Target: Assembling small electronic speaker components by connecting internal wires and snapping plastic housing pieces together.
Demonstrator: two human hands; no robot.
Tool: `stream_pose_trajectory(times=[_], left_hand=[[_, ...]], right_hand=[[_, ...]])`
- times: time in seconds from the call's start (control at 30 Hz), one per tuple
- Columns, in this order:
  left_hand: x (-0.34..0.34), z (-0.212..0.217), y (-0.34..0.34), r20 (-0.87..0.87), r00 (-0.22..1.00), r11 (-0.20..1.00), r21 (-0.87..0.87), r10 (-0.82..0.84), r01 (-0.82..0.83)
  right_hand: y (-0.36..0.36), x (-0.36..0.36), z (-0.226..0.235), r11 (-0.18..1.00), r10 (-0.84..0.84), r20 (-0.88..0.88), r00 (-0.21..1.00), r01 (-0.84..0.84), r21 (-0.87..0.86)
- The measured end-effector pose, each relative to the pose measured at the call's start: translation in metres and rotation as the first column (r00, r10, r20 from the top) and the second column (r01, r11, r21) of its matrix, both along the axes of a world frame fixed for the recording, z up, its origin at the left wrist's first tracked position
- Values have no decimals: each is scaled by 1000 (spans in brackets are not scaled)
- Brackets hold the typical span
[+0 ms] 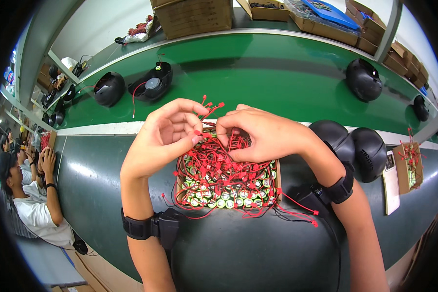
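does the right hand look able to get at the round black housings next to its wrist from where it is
Probably yes. The right hand is busy in the red wires over the box of cells, but the black housings sit just beside its wrist with nothing between them.

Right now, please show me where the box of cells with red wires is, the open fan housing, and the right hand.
box of cells (219, 202): head view, green cell tops at its front.
open fan housing (153, 83): head view, grey centre hub.
right hand (260, 134): head view, back of the hand.
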State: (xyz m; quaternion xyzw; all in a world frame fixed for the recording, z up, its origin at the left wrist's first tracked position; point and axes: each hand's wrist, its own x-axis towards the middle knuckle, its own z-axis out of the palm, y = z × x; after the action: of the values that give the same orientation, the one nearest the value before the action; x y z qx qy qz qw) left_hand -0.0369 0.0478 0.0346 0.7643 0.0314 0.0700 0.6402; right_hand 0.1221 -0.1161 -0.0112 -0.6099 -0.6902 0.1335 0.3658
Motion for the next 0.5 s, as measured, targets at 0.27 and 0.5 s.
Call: stream_pose_trajectory(times=[0.27, 0.5], left_hand=[[-2, 2, 1, 63, 995, 982, 167, 83, -92], [-4, 6, -4, 51, 981, 948, 254, 187, -194]], right_hand=[[6, 3, 9, 983, 23, -200, 979, -58, -172], [8, -9, 14, 999, -30, -410, 912, 13, -45]])
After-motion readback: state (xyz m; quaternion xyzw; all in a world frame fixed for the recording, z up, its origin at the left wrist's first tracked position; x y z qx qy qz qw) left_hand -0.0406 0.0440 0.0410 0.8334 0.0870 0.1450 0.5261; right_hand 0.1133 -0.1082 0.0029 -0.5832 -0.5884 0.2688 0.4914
